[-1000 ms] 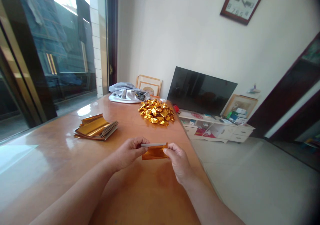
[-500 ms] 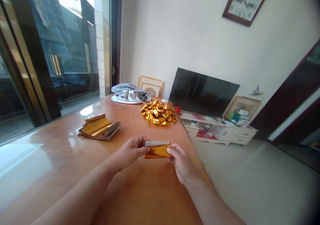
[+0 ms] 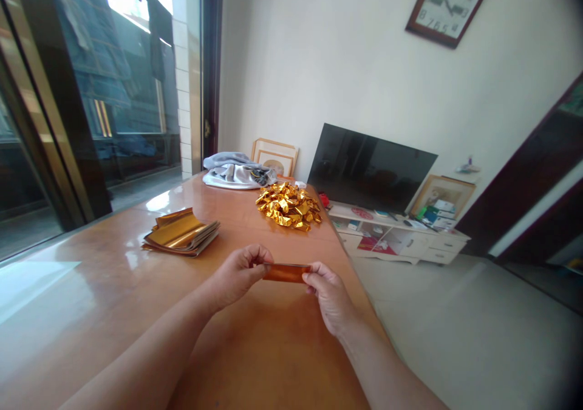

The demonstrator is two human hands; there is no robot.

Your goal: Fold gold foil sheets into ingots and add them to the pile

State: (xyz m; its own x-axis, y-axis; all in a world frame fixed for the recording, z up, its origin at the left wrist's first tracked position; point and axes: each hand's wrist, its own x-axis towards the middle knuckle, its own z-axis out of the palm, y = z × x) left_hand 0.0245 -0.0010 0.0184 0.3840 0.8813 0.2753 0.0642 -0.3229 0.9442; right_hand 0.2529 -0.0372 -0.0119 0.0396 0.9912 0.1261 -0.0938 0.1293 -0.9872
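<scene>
A sheet of gold foil paper (image 3: pixel 286 273), folded into a narrow strip, is stretched level between my two hands above the table. My left hand (image 3: pixel 243 274) pinches its left end between thumb and fingers. At the other end, my right hand (image 3: pixel 328 291) grips the strip the same way. To the left lies a stack of gold foil paper sheets (image 3: pixel 180 231), slightly curled. Farther off is a heap of folded gold foil pieces (image 3: pixel 288 206), shiny and crumpled-looking.
The glossy wooden table (image 3: pixel 255 349) ends along its right edge beside my right arm. Bundled grey cloth (image 3: pixel 237 172) rests at the far end. Beyond stand a television (image 3: pixel 371 168) and a white cabinet (image 3: pixel 410 246). Glass doors are on the left.
The foil paper between my hands has become narrower: its pale upper strip no longer shows, and the sheet is folded over. Both hands stay in nearly the same place.
</scene>
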